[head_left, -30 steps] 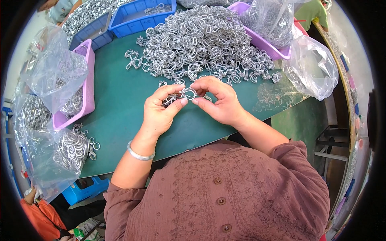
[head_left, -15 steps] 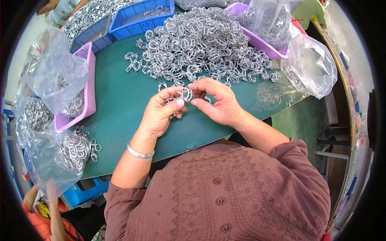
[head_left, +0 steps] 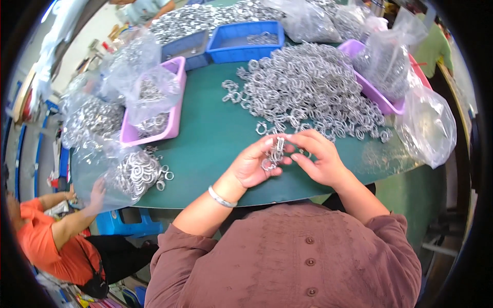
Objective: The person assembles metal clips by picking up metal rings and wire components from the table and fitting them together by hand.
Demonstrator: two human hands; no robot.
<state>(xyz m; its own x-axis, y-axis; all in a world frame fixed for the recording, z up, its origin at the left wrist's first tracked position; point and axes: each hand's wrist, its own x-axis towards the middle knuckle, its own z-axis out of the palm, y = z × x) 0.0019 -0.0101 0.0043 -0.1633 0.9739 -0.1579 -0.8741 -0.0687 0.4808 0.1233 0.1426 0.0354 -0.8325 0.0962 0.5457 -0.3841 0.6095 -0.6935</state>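
Two bare hands meet near the middle of the frame. The left hand (head_left: 251, 167), palm partly turned up, has its fingers curled round a small cluster of clips (head_left: 275, 154); these overlap, so their number cannot be told. The right hand (head_left: 323, 161) is just beside it, forefinger tip at the top of the cluster, thumb lower and apart from the forefinger. One more clip (head_left: 305, 152) shows in that gap; whether the right fingers grip it cannot be told.

The held clips lie between the left thumb and the fingers, the uppermost standing above the fingertips. They are silvery and ring-like, with open loops and small knobby parts; finer detail is blurred.

One big heap (head_left: 308, 84) of similar clips, too many to count, fills the upper right of the green table (head_left: 205, 113). Two blue trays (head_left: 246, 55) stand at the top centre. Two pink trays (head_left: 177, 105) flank the table, one upper left, one upper right, both with clear bags. At the left, a pile of shiny rings (head_left: 136, 172) has about three loose beside it.

One bracelet (head_left: 222, 197) circles the left wrist. One person in orange (head_left: 59, 241) is at the lower left, near one blue stool (head_left: 128, 226).
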